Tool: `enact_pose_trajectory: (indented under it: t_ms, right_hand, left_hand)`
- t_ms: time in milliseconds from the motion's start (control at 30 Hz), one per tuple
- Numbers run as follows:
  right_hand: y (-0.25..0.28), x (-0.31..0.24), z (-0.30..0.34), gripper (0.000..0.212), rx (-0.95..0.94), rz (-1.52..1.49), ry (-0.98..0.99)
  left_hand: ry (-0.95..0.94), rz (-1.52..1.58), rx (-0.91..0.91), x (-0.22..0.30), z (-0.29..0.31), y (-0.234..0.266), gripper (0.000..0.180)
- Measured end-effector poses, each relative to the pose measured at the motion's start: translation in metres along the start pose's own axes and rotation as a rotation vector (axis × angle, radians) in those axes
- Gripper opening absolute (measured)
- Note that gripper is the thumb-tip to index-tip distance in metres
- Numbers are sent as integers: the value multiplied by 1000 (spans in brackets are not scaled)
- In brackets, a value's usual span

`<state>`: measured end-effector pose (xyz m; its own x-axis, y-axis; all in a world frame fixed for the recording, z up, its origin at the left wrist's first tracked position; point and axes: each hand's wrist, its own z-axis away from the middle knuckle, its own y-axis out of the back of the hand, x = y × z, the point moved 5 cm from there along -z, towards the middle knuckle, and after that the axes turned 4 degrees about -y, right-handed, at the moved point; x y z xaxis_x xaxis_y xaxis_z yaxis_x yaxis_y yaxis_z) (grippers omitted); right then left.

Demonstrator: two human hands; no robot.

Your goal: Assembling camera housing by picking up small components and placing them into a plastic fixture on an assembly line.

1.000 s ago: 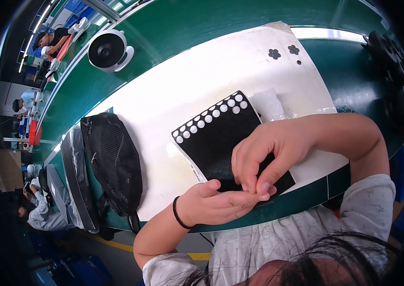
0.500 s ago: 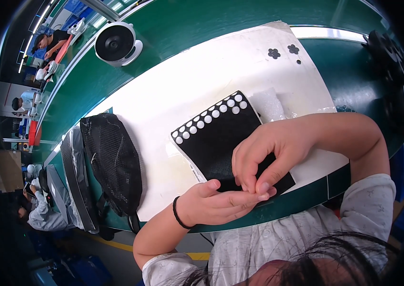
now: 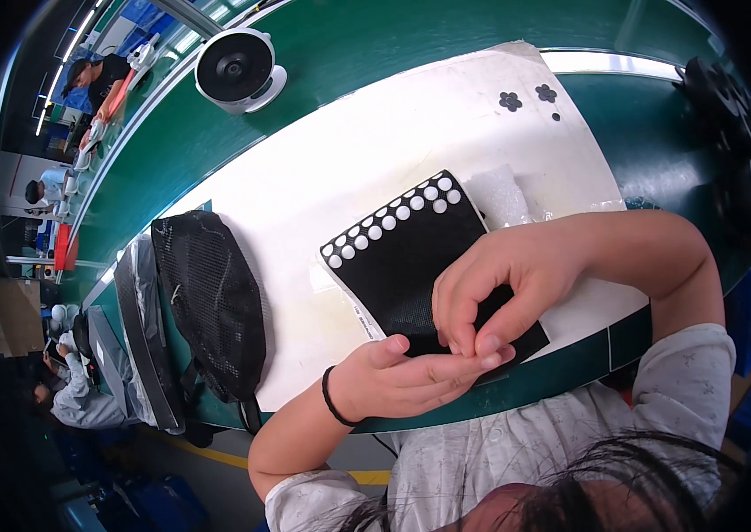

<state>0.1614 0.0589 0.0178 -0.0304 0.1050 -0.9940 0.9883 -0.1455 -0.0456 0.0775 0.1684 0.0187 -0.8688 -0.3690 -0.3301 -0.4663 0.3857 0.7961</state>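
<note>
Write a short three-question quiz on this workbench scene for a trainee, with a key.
1. True or false: the right hand has its fingertips pressed down against the fingers of the left hand.
2. What lies along the far edges of the black sheet? A) white round dots B) red clips C) metal screws
3. Fill in: to the person's left of the sheet, on the white mat, lies a black ____ bag.

Key: 1 true. 2 A. 3 mesh.
</note>
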Motion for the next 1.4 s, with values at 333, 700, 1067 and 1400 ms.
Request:
enact_pose_trajectory:
  t_ms: [333, 700, 1067, 1400]
  right_hand:
    - [1, 1, 0, 12, -23, -105, -10]
    - [-2, 2, 0, 10, -26, -109, -74]
    - [1, 1, 2, 18, 103, -212, -173]
    - [2, 3, 4, 21, 110, -202, -250]
  left_hand:
    - [-15, -4, -9, -1, 2, -1, 24]
    - [-12, 12, 26, 0, -1, 2, 25]
    - [74, 154, -37, -11, -3, 2, 18]
    - [72, 219, -34, -13, -7, 4, 25]
